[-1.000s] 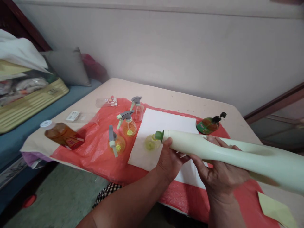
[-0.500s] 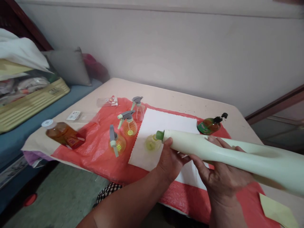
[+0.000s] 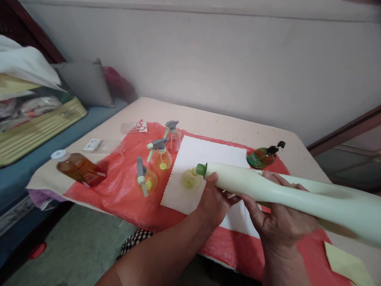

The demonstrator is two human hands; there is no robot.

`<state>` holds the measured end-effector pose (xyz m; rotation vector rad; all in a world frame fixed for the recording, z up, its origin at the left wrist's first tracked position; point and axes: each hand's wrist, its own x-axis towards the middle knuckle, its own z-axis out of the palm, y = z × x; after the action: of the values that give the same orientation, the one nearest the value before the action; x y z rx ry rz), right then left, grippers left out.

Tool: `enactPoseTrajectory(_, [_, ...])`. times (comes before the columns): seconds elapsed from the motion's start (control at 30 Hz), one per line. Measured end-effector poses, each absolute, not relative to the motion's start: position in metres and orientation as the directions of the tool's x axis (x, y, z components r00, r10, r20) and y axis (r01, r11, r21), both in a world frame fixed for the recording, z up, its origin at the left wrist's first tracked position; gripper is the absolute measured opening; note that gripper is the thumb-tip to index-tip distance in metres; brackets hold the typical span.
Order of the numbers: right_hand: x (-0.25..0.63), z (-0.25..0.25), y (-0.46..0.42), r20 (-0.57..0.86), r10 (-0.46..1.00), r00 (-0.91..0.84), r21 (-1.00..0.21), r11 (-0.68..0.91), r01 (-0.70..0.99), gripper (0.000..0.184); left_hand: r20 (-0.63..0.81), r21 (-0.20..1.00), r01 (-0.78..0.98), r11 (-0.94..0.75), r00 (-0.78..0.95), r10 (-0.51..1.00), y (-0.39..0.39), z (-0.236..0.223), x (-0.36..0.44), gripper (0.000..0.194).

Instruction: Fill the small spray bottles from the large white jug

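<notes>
I hold a large pale green jug (image 3: 285,196) tipped on its side, its green spout pointing left over a small open yellow bottle (image 3: 189,178) on a white cloth (image 3: 205,155). My left hand (image 3: 212,204) grips the jug's neck from below. My right hand (image 3: 278,220) supports the jug's body, fingers wrapped under it. No liquid is visible at the spout.
Three spray bottles (image 3: 160,157) stand on the red plastic sheet (image 3: 119,182) left of the cloth. An amber bottle (image 3: 76,167) lies at the table's left edge, a green pump bottle (image 3: 263,155) at the back right. A bed with a pillow (image 3: 86,83) lies left.
</notes>
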<state>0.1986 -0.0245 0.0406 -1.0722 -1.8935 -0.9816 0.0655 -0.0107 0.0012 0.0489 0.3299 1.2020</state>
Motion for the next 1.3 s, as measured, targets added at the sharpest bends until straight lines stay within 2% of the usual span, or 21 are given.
enactPoseTrajectory(0.43, [0.1992,0.0397,-0.0245,0.861,0.341,-0.376,0.257,0.348,0.902,0.069,-0.221,0.213,-0.903,0.372,0.327,0.919,-0.0100,0.0011,0.0658,0.056])
enactPoseTrajectory(1.1, [0.1966,0.0429,-0.0242,0.870,0.326,-0.369,0.248,0.358,0.900,0.062,-0.225,0.205,-0.903,0.377,0.332,0.916,-0.0103,0.0009,0.0655,0.054])
enactPoseTrajectory(1.3, [0.1979,0.0418,-0.0240,0.866,0.322,-0.384,0.265,0.355,0.896,0.065,-0.240,0.202,-0.902,0.381,0.331,0.912,-0.0101,0.0017,0.0655,0.053])
